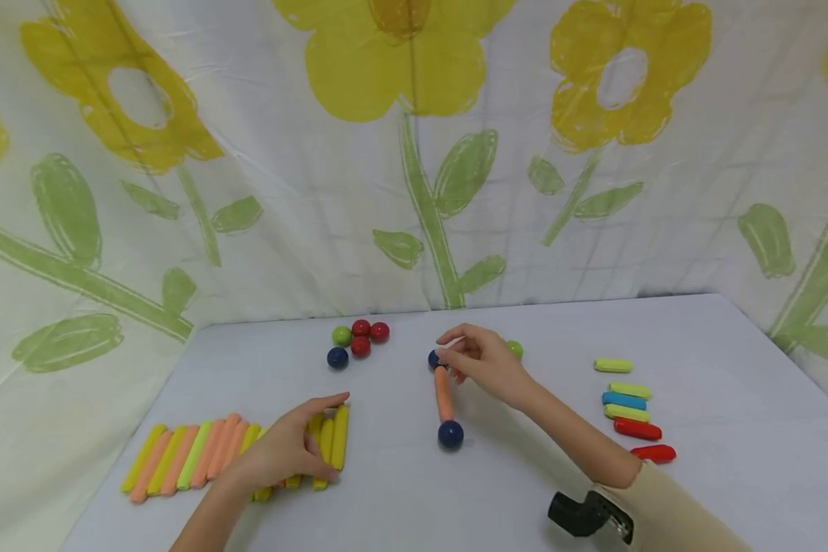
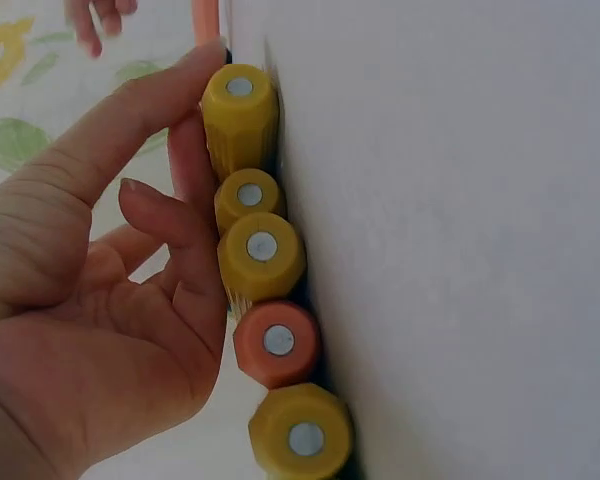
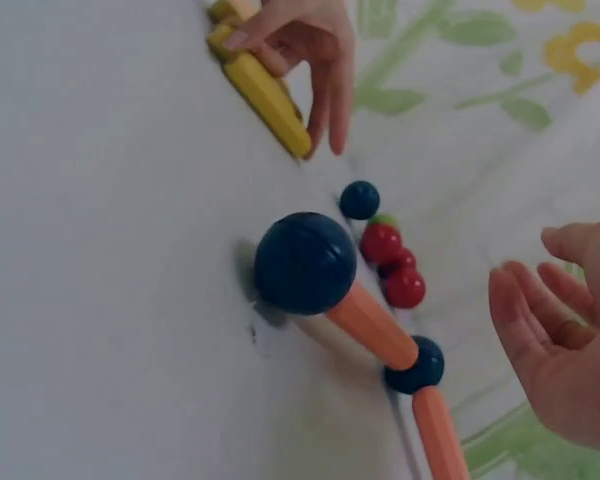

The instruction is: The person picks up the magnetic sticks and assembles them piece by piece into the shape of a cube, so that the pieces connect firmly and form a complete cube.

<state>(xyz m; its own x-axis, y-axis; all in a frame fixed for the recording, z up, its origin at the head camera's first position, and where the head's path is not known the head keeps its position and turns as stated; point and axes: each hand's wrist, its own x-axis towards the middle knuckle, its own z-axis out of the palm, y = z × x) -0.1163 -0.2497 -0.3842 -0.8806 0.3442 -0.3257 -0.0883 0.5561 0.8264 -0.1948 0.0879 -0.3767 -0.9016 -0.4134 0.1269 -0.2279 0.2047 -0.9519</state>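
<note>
My left hand [image 1: 286, 448] spans the right end of a row of sticks, with thumb and index finger extended beside the end yellow stick [image 1: 341, 437]. Whether they touch it is unclear. In the left wrist view, the other fingers bend behind the yellow stick [image 2: 242, 120]. My right hand [image 1: 486, 364] hovers near a blue ball [image 1: 435, 358], fingers loosely bent and holding nothing. An orange stick [image 1: 444, 395] joins this ball to a nearer blue ball [image 1: 451, 435]. The right wrist view shows a second orange stick [image 3: 440, 435] at the far ball, hidden by my hand in the head view.
Orange, yellow and green sticks [image 1: 193, 456] fill the front left. Red balls [image 1: 361, 346], a green ball [image 1: 341, 336] and a blue ball [image 1: 337, 357] lie behind. Another green ball [image 1: 515, 349] shows past my right hand. Blue [image 1: 624, 401], red and yellow-green sticks lie right.
</note>
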